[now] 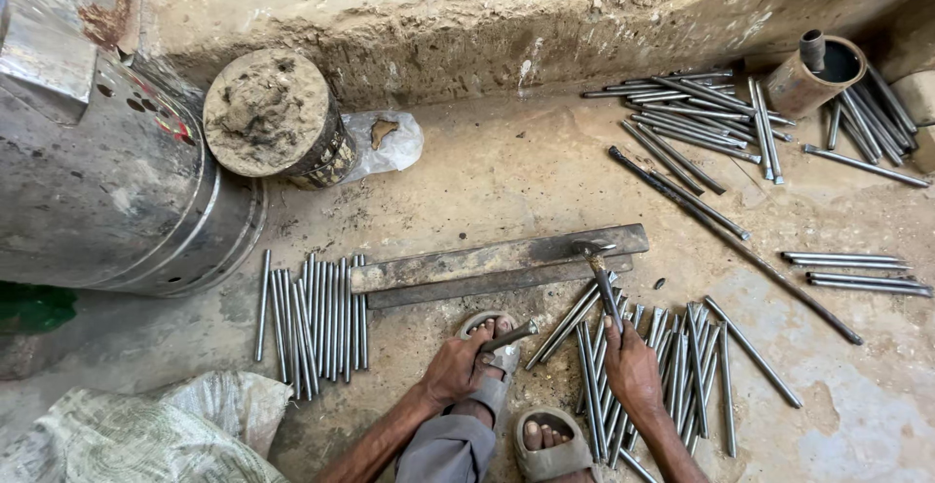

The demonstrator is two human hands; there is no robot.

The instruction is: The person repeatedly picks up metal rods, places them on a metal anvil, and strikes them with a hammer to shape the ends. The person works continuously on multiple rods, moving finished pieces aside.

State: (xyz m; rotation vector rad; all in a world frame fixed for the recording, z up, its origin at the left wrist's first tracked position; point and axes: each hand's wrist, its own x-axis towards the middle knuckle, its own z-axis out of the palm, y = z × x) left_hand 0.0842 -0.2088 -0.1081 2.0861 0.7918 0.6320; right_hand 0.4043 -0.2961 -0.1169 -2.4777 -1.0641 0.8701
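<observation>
A rough, dusty concrete floor fills the frame, ending at a crumbling plastered ledge across the top, with a dented metal drum lying on its side at the left. Across the middle lies a flat steel bar, seemingly serving as an anvil, set within arm's reach of the seated person, whose sandalled feet show at bottom centre. The left hand is closed round one short steel rod, its tip angled up toward the bar. The right hand is clamped on the handle of a hammer, whose head rests on the bar's right end. Under that hand spreads a loose heap of rods; at centre left a neat row of rods lies side by side, apparently sorted apart. More rods are strewn at upper right beside a rusty can.
</observation>
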